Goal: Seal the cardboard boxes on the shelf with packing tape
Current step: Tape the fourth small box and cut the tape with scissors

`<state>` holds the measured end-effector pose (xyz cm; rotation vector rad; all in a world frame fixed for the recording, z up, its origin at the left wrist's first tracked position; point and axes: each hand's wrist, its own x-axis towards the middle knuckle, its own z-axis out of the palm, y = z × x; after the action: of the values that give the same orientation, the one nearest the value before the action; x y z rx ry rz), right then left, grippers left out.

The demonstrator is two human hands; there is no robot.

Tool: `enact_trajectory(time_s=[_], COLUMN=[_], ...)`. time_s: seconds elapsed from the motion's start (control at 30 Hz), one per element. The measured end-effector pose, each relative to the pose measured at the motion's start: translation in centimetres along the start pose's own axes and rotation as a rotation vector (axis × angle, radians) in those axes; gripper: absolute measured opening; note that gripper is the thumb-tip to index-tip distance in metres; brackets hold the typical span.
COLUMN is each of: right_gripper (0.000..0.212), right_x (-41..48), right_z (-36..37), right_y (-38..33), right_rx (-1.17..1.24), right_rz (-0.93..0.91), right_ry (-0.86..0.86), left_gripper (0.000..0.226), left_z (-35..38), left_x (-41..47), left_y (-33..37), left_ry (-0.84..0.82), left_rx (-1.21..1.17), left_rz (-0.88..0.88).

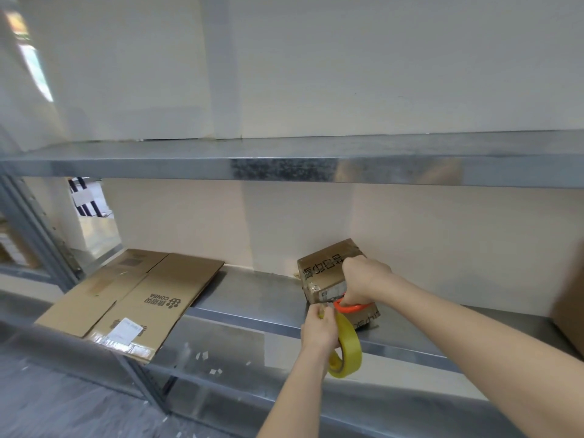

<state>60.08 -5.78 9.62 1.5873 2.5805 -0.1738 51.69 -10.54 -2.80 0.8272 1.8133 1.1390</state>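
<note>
Two hands meet at the front corner of a small box [325, 267] that sits tilted on the lower shelf [252, 295], near the back wall. The left hand [319, 327] curls round a yellow roll [347, 349] and pinches at its upper edge. The right hand [363, 279] grips the orange-handled scissors [352, 308] just against the box's near face. The blades are hidden, so I cannot tell whether they are on the tape. This looks like the cutting step. To do it well, the left hand should likely hold the stretch between roll and box taut and the cut should fall close to the cardboard, leaving a short tail that can be pressed flat. A slack strip could fold onto itself, and the light box may slide if pulled. The box is closed, with glossy tape across its top and side, so its contents are unseen. Well to the left a flat carton [142, 298] lies collapsed, overhanging the shelf edge and holding nothing, with a white label [124, 330] on it. At the right border one brown side of a second box [568, 305] shows, and whether it is open or what it holds cannot be told.
</note>
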Motion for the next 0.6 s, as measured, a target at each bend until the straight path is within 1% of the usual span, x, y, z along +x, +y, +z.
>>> enact_trajectory(time_s=[0.07, 0.17, 0.27, 0.33, 0.47, 0.6], right_gripper=[0.048, 0.042, 0.051, 0.049, 0.041, 0.044], right_x=[0.13, 0.40, 0.49, 0.42, 0.52, 0.81], right_z=[0.14, 0.48, 0.70, 0.48, 0.17, 0.52], right_y=[-0.16, 0.10, 0.33, 0.38, 0.47, 0.67], right_rx=[0.000, 0.032, 0.047, 0.055, 0.097, 0.160], right_rz=[-0.006, -0.017, -0.029, -0.021, 0.002, 0.039], right_ry=[0.008, -0.035, -0.093, -0.118, -0.177, -0.240], left_gripper=[0.018, 0.017, 0.019, 0.021, 0.024, 0.026], left_z=[-0.29, -0.62, -0.85, -0.91, -0.65, -0.38], left_x=[0.08, 0.03, 0.13, 0.35, 0.62, 0.48], left_y=[-0.05, -0.21, -0.52, -0.40, -0.34, -0.06], left_ry=[0.013, 0.032, 0.043, 0.050, 0.073, 0.078], left_rx=[0.006, 0.005, -0.028, -0.064, -0.040, -0.025], left_rz=[0.004, -0.013, -0.021, -0.028, -0.035, -0.053])
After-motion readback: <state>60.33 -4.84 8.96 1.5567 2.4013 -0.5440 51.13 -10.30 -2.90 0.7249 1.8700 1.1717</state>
